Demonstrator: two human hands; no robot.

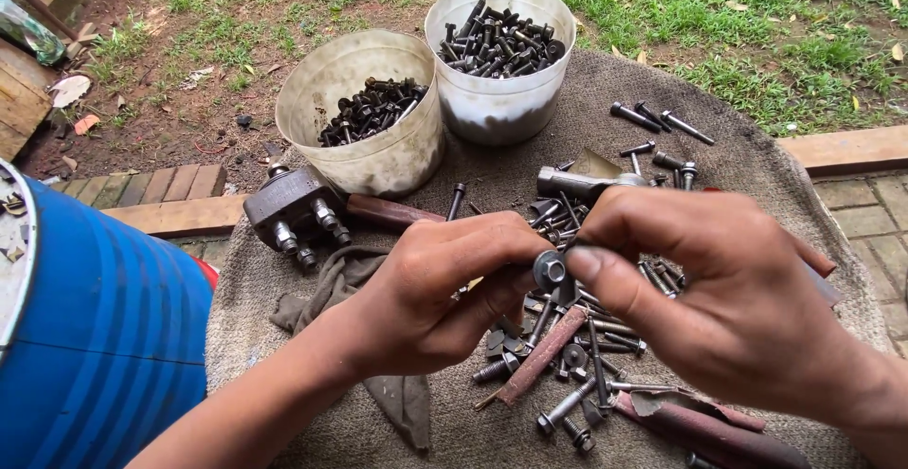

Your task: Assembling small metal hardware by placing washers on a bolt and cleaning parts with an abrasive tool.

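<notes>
my right hand [728, 289] is the big one in front, and it is pinching a small round nut [549, 269] between thumb and fingers. my left hand [445, 285] is closed around the bolt [541, 322] under that nut, so the two hands meet in the middle, just above the pile. i think the good way to do this bit is to keep the bolt steady in the left hand and roll the nut with only the fingertips of the right, slow and straight, so it does not jam or slip down into the pile.

now the place, from big things to small. a blue barrel [104, 337] stands at my left side. i work over a round top with a rough brown sack cloth [747, 157] on it, outside, with grass and dirt behind. two white tubs [364, 114] of dark bolts sit at the far edge, touching each other. a heavy metal block [293, 209] with studs lies near the left tub. a grey rag [331, 285] is under my left wrist. loose bolts and washers [577, 374] lie below my hands.
</notes>
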